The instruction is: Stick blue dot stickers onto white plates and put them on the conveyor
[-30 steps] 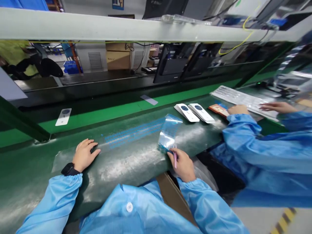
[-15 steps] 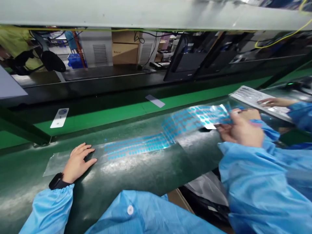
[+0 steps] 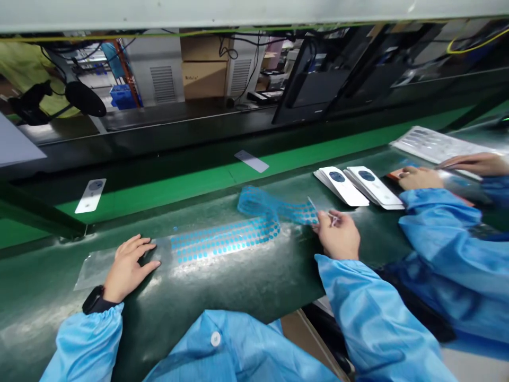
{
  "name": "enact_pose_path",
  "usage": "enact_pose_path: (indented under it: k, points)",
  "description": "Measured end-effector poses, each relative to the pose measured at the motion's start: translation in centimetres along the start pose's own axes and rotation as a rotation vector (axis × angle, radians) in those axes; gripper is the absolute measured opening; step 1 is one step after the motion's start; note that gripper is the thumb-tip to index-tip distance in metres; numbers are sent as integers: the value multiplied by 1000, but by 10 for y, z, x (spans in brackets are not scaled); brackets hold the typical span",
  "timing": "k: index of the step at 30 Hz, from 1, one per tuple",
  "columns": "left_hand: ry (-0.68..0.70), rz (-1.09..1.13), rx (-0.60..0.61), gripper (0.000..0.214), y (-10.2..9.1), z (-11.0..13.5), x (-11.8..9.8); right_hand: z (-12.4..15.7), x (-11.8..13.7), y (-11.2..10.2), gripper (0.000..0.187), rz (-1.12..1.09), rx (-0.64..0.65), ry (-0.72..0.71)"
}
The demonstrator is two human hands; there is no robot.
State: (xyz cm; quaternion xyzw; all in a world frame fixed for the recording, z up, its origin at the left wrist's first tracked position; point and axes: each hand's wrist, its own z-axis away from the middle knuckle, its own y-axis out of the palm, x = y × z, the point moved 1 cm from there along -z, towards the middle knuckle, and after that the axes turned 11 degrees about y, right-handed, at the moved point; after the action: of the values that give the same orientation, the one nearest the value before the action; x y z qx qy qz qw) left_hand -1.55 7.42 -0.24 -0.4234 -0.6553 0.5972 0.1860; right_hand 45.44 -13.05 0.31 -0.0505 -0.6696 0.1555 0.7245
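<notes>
Green bench [image 3: 254, 281] (boxes [image 3: 204, 79] behind): left hand [image 3: 129, 263] spread open, right hand [image 3: 339, 234] pinching dotted film [image 3: 228, 240].

One head-worn camera looks forward and down, near both hands [image 3: 129, 267]

Green workbench [image 3: 238, 289], pale beam [image 3: 254, 15] overhead, grey vented wall panel [image 3: 153, 55], stacked cardboard boxes [image 3: 204, 79], black monitors [image 3: 318, 90] behind

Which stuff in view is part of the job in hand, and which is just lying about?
Part of the job:
film with blue dots, its clear end under the left hand, other end pinched by the right hand
white card stacks, probably

Apparently just lying about:
grey card beyond the film
cardboard box
blue bin
</notes>
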Motion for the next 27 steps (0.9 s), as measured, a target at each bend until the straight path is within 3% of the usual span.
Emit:
enact_pose_path:
  k: [4, 9, 12, 15, 21, 24, 27]
  points:
    - [-13, -2, 4, 38, -1, 0, -3, 19, 26, 0, 42, 332, -106, -266]
    - [-26, -4, 7, 37, -1, -1, -4, 62, 30, 26, 54, 508, 239, -705]
    - [-45, 2, 14, 35, 0, -2, -6, 78, 22, 49, 74, 565, 288, -843]
    - [-68, 18, 25, 35, 1, -3, -8, 81, 17, 70, 75, 629, 216, -868]
    - [-90, 60, 8, 32, 5, -3, -11, 72, 23, 86, 50, 643, 149, -834]
    - [-107, 89, 7, 31, 6, -4, -13, 75, 38, 87, 36, 513, 97, -720]
    - [-130, 113, 13, 30, 5, -5, -15, 79, 53, 90, 29, 195, 67, -625]
